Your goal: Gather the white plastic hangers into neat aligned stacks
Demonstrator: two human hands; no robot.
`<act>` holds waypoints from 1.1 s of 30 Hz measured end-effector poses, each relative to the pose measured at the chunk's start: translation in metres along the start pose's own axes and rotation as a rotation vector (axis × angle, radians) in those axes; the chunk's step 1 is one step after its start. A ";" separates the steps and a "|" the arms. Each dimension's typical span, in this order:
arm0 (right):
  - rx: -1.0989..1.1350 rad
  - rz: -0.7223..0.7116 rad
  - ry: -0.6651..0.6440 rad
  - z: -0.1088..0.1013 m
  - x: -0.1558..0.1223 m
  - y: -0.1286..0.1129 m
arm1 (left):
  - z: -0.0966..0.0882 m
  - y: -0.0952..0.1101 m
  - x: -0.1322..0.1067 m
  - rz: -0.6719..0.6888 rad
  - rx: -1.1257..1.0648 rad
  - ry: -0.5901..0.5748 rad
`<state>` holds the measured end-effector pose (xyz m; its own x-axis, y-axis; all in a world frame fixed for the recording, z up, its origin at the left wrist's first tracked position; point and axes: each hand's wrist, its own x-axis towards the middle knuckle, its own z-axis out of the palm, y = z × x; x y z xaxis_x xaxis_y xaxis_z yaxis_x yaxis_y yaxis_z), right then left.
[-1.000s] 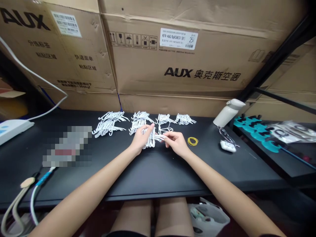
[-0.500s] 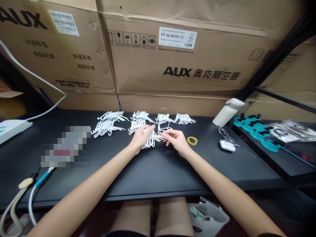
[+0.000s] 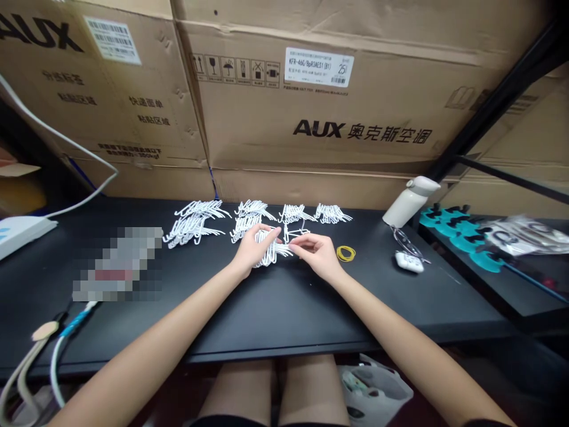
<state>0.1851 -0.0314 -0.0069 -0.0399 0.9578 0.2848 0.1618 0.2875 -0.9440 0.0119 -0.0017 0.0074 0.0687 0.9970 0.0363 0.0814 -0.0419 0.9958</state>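
Note:
My left hand (image 3: 251,249) grips a bunch of small white plastic hooks (image 3: 269,251) at the middle of the black table (image 3: 275,308). My right hand (image 3: 318,253) pinches the right end of the same bunch, fingertips together. Several more bundles of white hooks (image 3: 195,223) lie in a row behind the hands, and a few loose hooks (image 3: 296,232) sit just beyond my right fingers. A small pile of yellow rubber bands (image 3: 346,254) rests to the right of my right hand.
Large AUX cardboard boxes (image 3: 320,107) stand along the back. A white bottle (image 3: 408,203) leans at the right with glasses (image 3: 402,240) and a small white case (image 3: 409,263) in front. Teal parts (image 3: 462,237) lie on a lower shelf. A white power strip (image 3: 22,231) and cables sit left.
My right hand has shifted slightly left and closed its fingertips on the end of the bunch. My left hand stays wrapped on the hooks.

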 end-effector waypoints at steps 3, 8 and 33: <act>-0.092 -0.092 -0.012 0.001 -0.005 -0.005 | -0.002 -0.001 0.001 0.103 0.082 -0.061; -0.059 -0.066 -0.011 0.001 -0.003 -0.006 | -0.004 -0.001 0.003 0.119 0.085 -0.080; -0.549 -0.198 -0.093 -0.024 0.013 0.023 | -0.004 0.001 0.006 -0.212 -0.236 -0.009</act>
<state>0.2116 -0.0126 -0.0213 -0.2034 0.8899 0.4082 0.6279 0.4385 -0.6431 0.0088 0.0049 0.0090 0.0842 0.9811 -0.1742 -0.1379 0.1846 0.9731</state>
